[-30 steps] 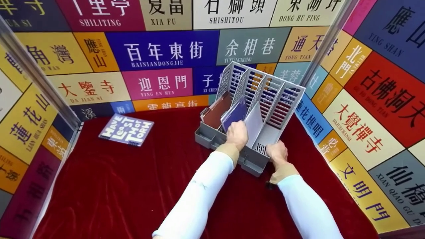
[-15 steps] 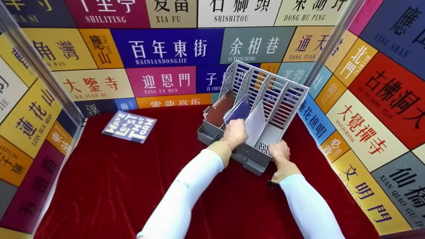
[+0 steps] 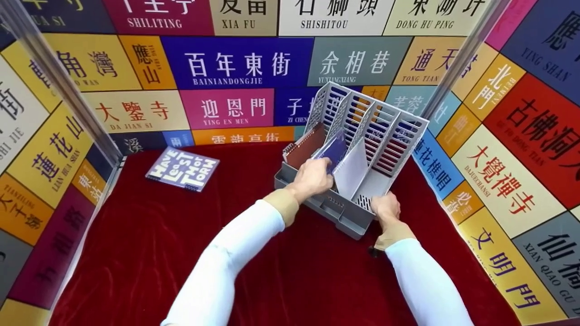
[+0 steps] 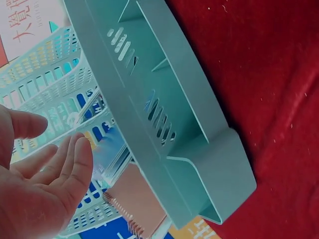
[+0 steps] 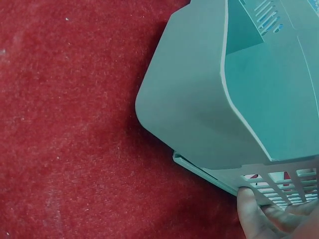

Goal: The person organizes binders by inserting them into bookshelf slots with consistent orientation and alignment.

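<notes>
A grey file rack (image 3: 330, 204) with upright slotted dividers stands on the cloth. In its compartments lean a brown spiral notebook (image 3: 306, 146), a blue notebook (image 3: 334, 146) and a pale, notebook-like panel (image 3: 354, 171). My left hand (image 3: 312, 177) is at the front of the blue notebook; the left wrist view shows that hand (image 4: 47, 184) with thumb and fingers apart and nothing pinched between them. With my right hand (image 3: 386, 207) I hold the rack's lower right side; in the right wrist view the fingers (image 5: 249, 211) press against its slotted wall, partly out of frame.
A spiral notebook (image 3: 182, 169) with large white lettering lies flat on the red cloth (image 3: 158, 253) at the left. Printed panels (image 3: 235, 63) with Chinese lettering enclose the back and both sides, with a metal post (image 3: 462, 59) at the right corner.
My left hand has drawn back leftward from the blue notebook, which now sits lower in its compartment. The right hand stays on the rack. The head view has shifted slightly.
</notes>
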`<state>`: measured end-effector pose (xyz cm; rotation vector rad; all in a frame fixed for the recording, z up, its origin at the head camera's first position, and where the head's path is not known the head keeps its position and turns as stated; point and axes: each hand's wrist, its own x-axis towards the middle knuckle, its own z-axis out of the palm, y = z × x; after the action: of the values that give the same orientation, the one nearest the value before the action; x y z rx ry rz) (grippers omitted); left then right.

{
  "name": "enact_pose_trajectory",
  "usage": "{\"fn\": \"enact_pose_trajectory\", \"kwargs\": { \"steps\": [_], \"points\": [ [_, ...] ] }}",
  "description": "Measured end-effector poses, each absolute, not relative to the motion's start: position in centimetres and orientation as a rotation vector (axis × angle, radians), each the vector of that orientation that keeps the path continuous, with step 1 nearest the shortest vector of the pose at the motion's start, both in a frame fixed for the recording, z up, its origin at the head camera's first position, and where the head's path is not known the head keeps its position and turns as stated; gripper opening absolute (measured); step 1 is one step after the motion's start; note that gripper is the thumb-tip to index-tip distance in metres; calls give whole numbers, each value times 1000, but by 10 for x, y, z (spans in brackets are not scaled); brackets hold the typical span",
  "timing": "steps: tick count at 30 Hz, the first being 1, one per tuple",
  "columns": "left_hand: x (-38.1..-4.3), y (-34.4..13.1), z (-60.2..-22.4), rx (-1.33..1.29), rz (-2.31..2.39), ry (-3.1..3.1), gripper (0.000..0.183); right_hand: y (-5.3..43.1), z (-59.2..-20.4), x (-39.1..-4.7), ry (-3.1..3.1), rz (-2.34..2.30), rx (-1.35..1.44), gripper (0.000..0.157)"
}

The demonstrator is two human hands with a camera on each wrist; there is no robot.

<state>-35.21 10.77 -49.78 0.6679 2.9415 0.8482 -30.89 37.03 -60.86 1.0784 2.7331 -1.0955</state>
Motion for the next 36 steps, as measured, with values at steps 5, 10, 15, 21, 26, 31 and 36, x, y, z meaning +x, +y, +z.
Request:
{"fn": "enact_pose_trajectory", "kwargs": {
  "steps": [5, 10, 15, 21, 26, 31, 36],
  "points": [
    [-352, 87, -494, 692, 868, 2946, 45, 369, -608, -308, 2738, -1100, 1068, 53],
    [-358, 63, -490, 668, 906, 2952, 38, 367, -608, -308, 2755, -1093, 1068, 50],
    [-364, 37, -489, 562, 994, 2920, 33, 369, -610, -308, 2752, -1085, 1057, 51],
    [-374, 3, -494, 380, 1014, 2970, 36, 370, -610, -308, 2765, -1068, 1039, 53],
    [-381, -26, -503, 226, 992, 2985, 38, 370, -610, -307, 2770, -1072, 1041, 52],
    [-388, -62, -515, 68, 1052, 2975, 40, 369, -610, -306, 2780, -1064, 1031, 50],
    [-394, -100, -529, -86, 1095, 2960, 44, 370, -608, -307, 2779, -1059, 1031, 49]
  ]
}}
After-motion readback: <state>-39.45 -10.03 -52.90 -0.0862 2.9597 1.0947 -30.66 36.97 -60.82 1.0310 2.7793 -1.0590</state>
